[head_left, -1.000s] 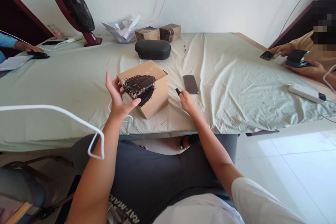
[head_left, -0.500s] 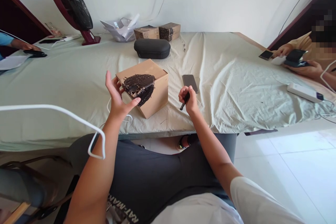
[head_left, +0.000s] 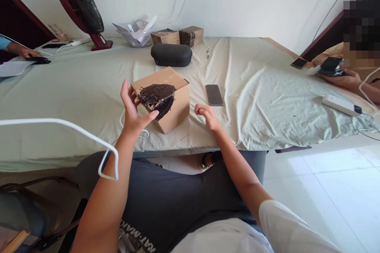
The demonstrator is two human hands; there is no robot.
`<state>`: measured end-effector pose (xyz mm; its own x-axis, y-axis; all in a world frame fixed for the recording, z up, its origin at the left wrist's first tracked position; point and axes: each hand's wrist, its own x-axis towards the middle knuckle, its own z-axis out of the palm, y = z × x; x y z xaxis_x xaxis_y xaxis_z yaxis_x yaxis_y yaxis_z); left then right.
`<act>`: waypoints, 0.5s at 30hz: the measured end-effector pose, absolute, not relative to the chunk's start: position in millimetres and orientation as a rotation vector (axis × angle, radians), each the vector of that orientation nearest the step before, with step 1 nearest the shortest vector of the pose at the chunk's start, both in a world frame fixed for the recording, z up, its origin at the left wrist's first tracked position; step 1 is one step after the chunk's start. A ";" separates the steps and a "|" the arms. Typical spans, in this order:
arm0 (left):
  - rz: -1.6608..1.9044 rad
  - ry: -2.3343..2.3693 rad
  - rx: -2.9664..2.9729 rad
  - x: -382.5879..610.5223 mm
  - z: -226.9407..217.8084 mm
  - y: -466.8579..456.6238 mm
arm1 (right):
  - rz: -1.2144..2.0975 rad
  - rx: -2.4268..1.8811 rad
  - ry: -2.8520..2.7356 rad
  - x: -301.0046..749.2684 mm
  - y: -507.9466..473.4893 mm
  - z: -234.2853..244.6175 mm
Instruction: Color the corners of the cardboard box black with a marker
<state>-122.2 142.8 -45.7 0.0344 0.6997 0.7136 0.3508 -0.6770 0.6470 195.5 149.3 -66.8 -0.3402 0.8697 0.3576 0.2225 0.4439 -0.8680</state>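
Note:
A brown cardboard box stands tilted toward me on the cloth, with a dense black scribbled patch across one edge. My left hand grips its left side, thumb on the near face and fingers behind the edge. Just right of the box, my right hand is curled closed and apart from it. The black marker seen in that hand a moment ago is now hidden by the fingers. Beyond the right hand lies a dark phone.
A black zip case, two smaller boxes, a plastic basket and a fan stand at the back. A white cable crosses in front. A power strip lies right, near another person's hands.
My right hand has moved slightly left toward the box and turned, so the marker no longer shows. My left hand and the box have stayed in place.

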 end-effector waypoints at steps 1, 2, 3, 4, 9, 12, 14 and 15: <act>1.677 1.077 2.020 -122.1 -45.5 142.3 | 0.905 -0.962 -1.882 196.2 151.2 -68.8; 1.670 1.082 2.017 -121.8 -45.1 141.7 | 0.881 -1.001 -1.925 197.1 153.7 -71.3; 1.666 1.088 2.011 -121.3 -44.6 140.9 | 0.843 -1.049 -1.947 198.3 156.9 -74.0; 1.662 1.095 2.005 -120.7 -44.2 140.2 | 0.785 -1.110 -1.956 199.9 160.8 -76.6; 1.652 1.122 1.988 -118.4 -43.6 138.7 | 0.505 -1.738 -1.688 213.3 196.2 -75.6; 1.646 1.131 1.984 -118.2 -44.7 139.5 | 0.505 -2.084 -1.455 221.7 225.3 -66.2; 1.647 1.142 1.984 -118.0 -45.9 140.8 | 0.527 -2.103 -1.385 225.6 240.5 -61.4; 1.650 1.144 1.985 -117.8 -46.6 141.6 | 0.534 -2.082 -1.355 227.0 245.5 -60.0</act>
<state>-117.8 141.6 -46.6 0.0139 0.7384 0.6742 0.3728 -0.6295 0.6818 227.0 245.5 -60.0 0.4005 0.9162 -0.0130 0.6784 -0.3060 -0.6680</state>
